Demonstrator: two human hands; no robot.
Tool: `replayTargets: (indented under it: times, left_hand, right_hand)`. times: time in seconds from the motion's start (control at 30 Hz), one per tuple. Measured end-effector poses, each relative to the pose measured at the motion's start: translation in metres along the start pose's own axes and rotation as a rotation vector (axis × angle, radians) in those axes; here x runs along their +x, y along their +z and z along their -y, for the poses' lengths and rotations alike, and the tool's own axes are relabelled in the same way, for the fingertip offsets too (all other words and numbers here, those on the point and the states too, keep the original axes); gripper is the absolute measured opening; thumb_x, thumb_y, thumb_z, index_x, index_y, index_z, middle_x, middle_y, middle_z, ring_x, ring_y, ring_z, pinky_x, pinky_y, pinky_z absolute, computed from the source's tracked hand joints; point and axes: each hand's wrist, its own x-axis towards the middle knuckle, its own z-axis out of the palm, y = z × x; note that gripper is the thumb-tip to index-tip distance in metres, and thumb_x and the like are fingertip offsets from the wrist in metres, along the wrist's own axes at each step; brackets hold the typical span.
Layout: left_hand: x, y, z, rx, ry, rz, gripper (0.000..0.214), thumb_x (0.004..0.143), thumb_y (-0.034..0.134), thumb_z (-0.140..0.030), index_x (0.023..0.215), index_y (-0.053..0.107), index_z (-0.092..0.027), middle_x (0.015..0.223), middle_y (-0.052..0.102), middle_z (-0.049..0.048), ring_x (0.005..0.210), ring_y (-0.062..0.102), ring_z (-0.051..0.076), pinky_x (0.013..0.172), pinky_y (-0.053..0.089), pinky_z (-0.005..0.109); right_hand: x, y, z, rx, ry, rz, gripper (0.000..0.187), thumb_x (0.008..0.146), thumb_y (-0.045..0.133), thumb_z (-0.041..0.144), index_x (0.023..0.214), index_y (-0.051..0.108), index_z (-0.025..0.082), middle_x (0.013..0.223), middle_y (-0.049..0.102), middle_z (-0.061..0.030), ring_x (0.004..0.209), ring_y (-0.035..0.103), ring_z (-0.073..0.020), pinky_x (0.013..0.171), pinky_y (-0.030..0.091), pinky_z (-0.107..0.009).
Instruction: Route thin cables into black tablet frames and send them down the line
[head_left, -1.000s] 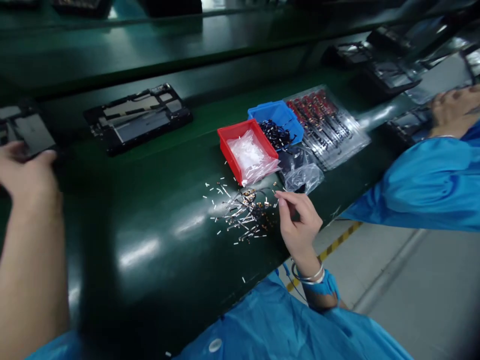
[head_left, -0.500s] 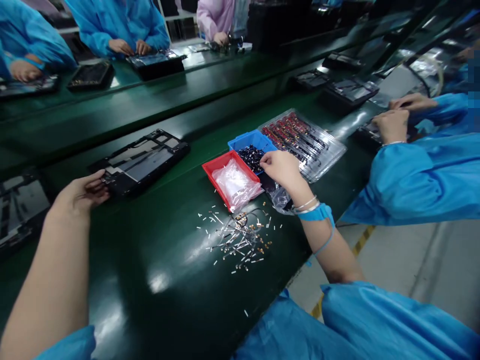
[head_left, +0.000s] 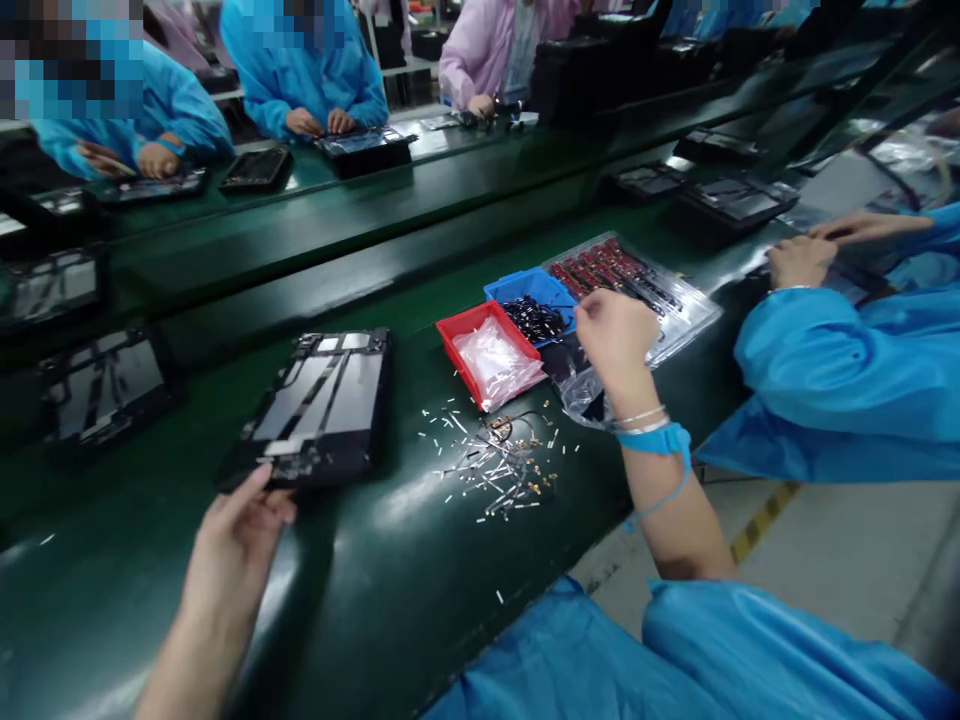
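Observation:
My left hand (head_left: 238, 528) grips the near corner of a black device frame (head_left: 319, 405) that lies on the green belt in front of me. My right hand (head_left: 616, 335) hovers beside the blue bin (head_left: 529, 289) of small dark parts, its fingertips pinched on something too small to make out. A red bin (head_left: 475, 325) with a clear plastic bag in it stands just left of the blue one. A scatter of small metal pins and wire parts (head_left: 496, 458) lies on the belt between my hands.
A clear tray of red and black parts (head_left: 630, 275) sits right of the blue bin. Another person's hands (head_left: 802, 258) and blue sleeves work at my right. More device frames (head_left: 101, 385) lie on the belt; other workers sit across it.
My left hand pulled the black device frame nearer and turned it. My right hand lifted slightly from the blue bin with pinched fingers. The view tilted upward.

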Motion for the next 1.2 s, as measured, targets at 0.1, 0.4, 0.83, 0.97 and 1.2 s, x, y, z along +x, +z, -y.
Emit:
replayTargets:
  times: [0.1,0.4,0.83,0.97,1.2]
  left_hand:
    - [-0.043,-0.039,0.033,-0.058,-0.096,0.036,0.015,0.058,0.071,-0.011,0.071,0.065,-0.011,0.068,0.068,0.0034,0.055,0.063,0.017,0.034,0.041,0.019]
    - [-0.136,-0.102,0.101,-0.206,-0.719,0.378,0.028,0.063,0.082,-0.034,0.086,0.075,-0.02,0.108,0.072,0.0106,0.114,0.062,0.03,0.069,0.056,0.027]
    - [-0.051,-0.036,0.028,0.24,-0.033,0.979,0.023,0.086,0.061,-0.036,0.096,0.064,-0.015,0.078,0.071,0.0065,0.07,0.067,0.015,0.049,0.042,0.019]
    - [-0.035,-0.006,0.025,0.262,-0.127,1.104,0.022,0.081,0.063,-0.035,0.078,0.06,-0.013,0.064,0.068,0.0057,0.049,0.063,0.012,0.038,0.032,0.016]
    - [-0.026,0.011,0.029,0.185,-0.136,0.975,0.021,0.072,0.07,-0.03,0.075,0.059,-0.013,0.068,0.07,0.0068,0.049,0.064,0.013,0.035,0.033,0.015]
  right_hand:
    - [-0.026,-0.005,0.007,0.147,-0.116,-0.234,0.018,0.083,0.051,0.02,0.084,0.068,0.016,0.08,0.069,-0.0097,0.083,0.062,-0.0244,0.072,0.044,-0.035]
    - [-0.133,-0.011,0.088,0.752,-1.037,-0.164,0.019,0.084,0.054,0.009,0.08,0.068,0.021,0.074,0.073,-0.0016,0.067,0.065,-0.0144,0.061,0.052,-0.028]
    - [-0.172,-0.013,0.088,0.832,-1.351,-0.179,0.023,0.077,0.061,0.0,0.09,0.067,0.016,0.083,0.076,-0.0083,0.074,0.067,-0.018,0.061,0.058,-0.031]
    - [-0.162,-0.005,0.086,0.759,-1.255,-0.328,0.025,0.078,0.06,0.001,0.092,0.068,0.019,0.084,0.076,-0.0067,0.075,0.068,-0.0186,0.062,0.058,-0.032]
    - [-0.164,-0.009,0.089,0.668,-1.11,-0.354,0.03,0.078,0.065,0.005,0.105,0.067,0.019,0.094,0.075,-0.0093,0.083,0.067,-0.0204,0.069,0.058,-0.034]
